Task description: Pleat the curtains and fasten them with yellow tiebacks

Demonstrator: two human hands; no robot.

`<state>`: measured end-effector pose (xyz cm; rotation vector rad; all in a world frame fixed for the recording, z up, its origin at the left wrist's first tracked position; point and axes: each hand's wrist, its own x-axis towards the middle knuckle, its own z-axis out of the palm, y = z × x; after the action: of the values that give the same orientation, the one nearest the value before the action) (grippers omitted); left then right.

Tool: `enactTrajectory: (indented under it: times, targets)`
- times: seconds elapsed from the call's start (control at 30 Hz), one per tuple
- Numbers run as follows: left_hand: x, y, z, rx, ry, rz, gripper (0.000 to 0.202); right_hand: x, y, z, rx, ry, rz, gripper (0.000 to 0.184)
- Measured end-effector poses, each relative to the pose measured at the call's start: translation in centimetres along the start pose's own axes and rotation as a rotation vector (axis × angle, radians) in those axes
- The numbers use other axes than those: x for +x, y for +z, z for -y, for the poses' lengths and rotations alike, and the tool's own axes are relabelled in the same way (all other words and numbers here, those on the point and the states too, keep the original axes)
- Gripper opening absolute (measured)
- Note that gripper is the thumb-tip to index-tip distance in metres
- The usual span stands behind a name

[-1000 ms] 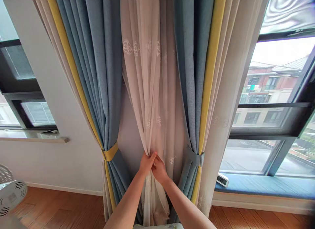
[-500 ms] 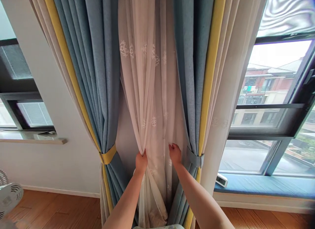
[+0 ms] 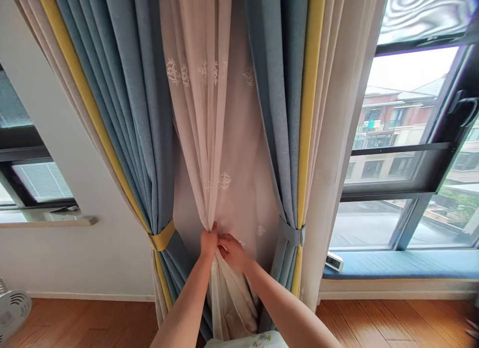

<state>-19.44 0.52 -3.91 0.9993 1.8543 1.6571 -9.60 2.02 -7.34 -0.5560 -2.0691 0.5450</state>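
Observation:
A pale pink sheer curtain (image 3: 200,118) with white embroidered motifs hangs in front of me, drawn into a narrow bunch at waist height. My left hand (image 3: 208,243) is closed around that bunch. Right beside it, my right hand (image 3: 232,252) has its fingers curled against the gathered sheer, touching or nearly touching the left hand; the fabric at its fingertips is partly hidden. Below both hands the sheer fans out in loose folds. Blue drapes flank it: the left drape (image 3: 138,113) is cinched by a yellow tieback (image 3: 163,236), the right drape (image 3: 275,113) by a blue tieback (image 3: 292,232).
At right is a window (image 3: 396,163) above a blue-cushioned sill (image 3: 407,264) with a small white digital clock (image 3: 334,261). A second window and ledge (image 3: 45,218) are at left. A white fan-like appliance (image 3: 14,310) stands on the wood floor (image 3: 97,323).
My right hand has moved left across to my left hand, bringing a fold of the sheer with it. The bunch is tighter, and more of the plain backing shows at right.

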Motion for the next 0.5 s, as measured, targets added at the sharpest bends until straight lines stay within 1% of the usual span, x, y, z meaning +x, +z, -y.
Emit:
enactTrajectory:
  times: [0.03, 0.07, 0.1, 0.17, 0.2, 0.23, 0.27, 0.3, 0.33, 0.37, 0.4, 0.43, 0.47, 0.5]
  targets:
    - [0.2, -0.1, 0.0, 0.002, -0.008, -0.008, 0.035, -0.4, -0.3, -0.8, 0.011, -0.021, 0.008, 0.028]
    - [0.3, -0.2, 0.0, 0.000, -0.008, -0.009, 0.034, -0.7, -0.6, -1.7, 0.024, -0.005, -0.026, 0.028]
    - [0.3, -0.2, 0.0, -0.005, 0.000, -0.006, 0.033, -0.9, -1.1, -2.8, 0.034, 0.058, -0.114, 0.028]
    - [0.1, -0.2, 0.0, -0.003, 0.013, 0.000, 0.032, -0.9, -2.3, -5.3, 0.037, 0.292, -0.389, 0.027]
    - [0.0, -0.2, 0.1, 0.004, 0.011, 0.002, 0.032, -0.6, -3.1, -6.5, 0.033, 0.415, -0.515, 0.030]
    - [-0.3, -0.3, 0.1, 0.015, 0.006, 0.005, 0.033, -0.3, -3.8, -7.6, 0.027, 0.512, -0.599, 0.037]
    - [-0.5, -0.3, 0.1, 0.025, -0.003, 0.012, 0.035, 0.2, -4.6, -8.6, 0.022, 0.572, -0.642, 0.047]
    - [-0.7, -0.4, 0.2, 0.032, -0.010, 0.022, 0.036, 0.8, -5.2, -9.4, 0.025, 0.601, -0.647, 0.058]
    - [-0.9, -0.5, 0.2, 0.036, -0.011, 0.034, 0.038, 1.4, -5.7, -10.0, 0.042, 0.610, -0.614, 0.065]
    - [-1.1, -0.6, 0.3, 0.036, -0.007, 0.042, 0.039, 1.9, -6.1, -10.4, 0.068, 0.608, -0.551, 0.068]
    - [-1.2, -0.8, 0.3, 0.033, 0.001, 0.048, 0.040, 2.4, -6.2, -10.7, 0.093, 0.603, -0.474, 0.066]
    - [-1.3, -1.0, 0.3, 0.032, 0.013, 0.051, 0.041, 2.8, -6.2, -10.8, 0.112, 0.601, -0.402, 0.059]
    - [-1.3, -1.3, 0.3, 0.033, 0.030, 0.050, 0.041, 3.0, -6.1, -10.9, 0.118, 0.603, -0.351, 0.051]
    - [-1.4, -1.6, 0.3, 0.040, 0.046, 0.048, 0.040, 3.2, -5.9, -10.9, 0.107, 0.607, -0.332, 0.043]
